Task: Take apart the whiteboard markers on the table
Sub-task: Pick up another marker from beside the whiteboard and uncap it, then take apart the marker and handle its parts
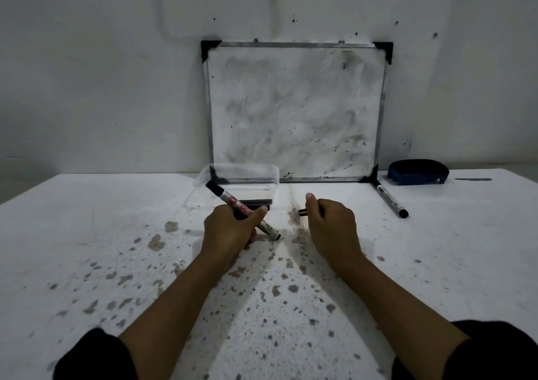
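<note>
My left hand point(231, 228) grips a whiteboard marker point(225, 198) around its middle; the marker is tilted, black cap up and to the left, lower end near the table. My right hand point(330, 222) is closed around a small dark piece point(302, 212) whose end pokes out to the left of the fingers; what it is I cannot tell. The two hands are a short gap apart. A second marker point(391, 201) lies on the table at the right, capped, running from the whiteboard's lower right corner toward me.
A clear plastic tray point(203, 175) with a dark item inside stands just behind my left hand. A smudged whiteboard point(294, 111) leans on the wall. A blue eraser point(417, 172) sits at the back right. The white table point(87, 234) is spattered with ink stains.
</note>
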